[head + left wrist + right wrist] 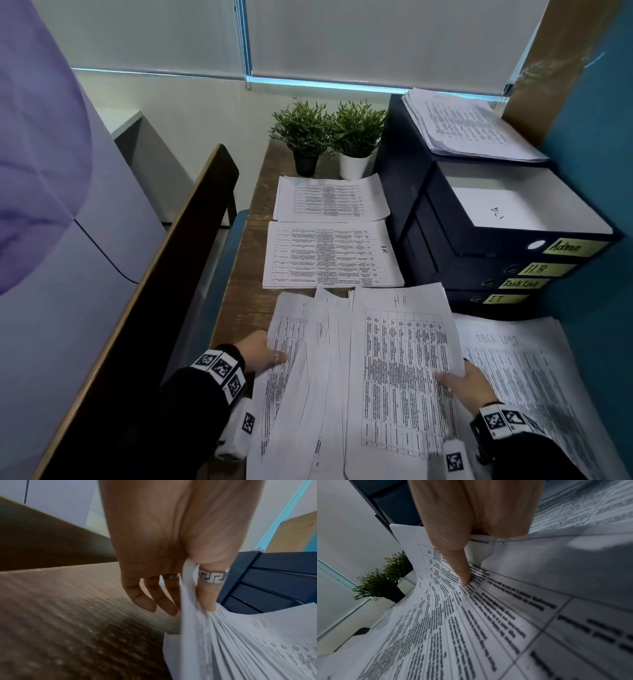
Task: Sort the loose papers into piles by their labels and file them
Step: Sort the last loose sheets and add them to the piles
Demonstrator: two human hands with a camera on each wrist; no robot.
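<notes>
A fanned stack of loose printed sheets lies at the near edge of the wooden desk. My left hand grips its left edge, ringed thumb on top and fingers underneath, as the left wrist view shows. The top sheet, marked HR, is lifted and curved. My right hand pinches its right edge, with the thumb pressed on the printed table and the fingers hidden below. Sorted piles lie beyond: an HR pile and a further pile. A Task List pile lies on the right.
Dark binders labelled Admin, H.R, Task List and IT are stacked at the right, with more papers on top. Two potted plants stand at the desk's far end. A dark chair back runs along the left.
</notes>
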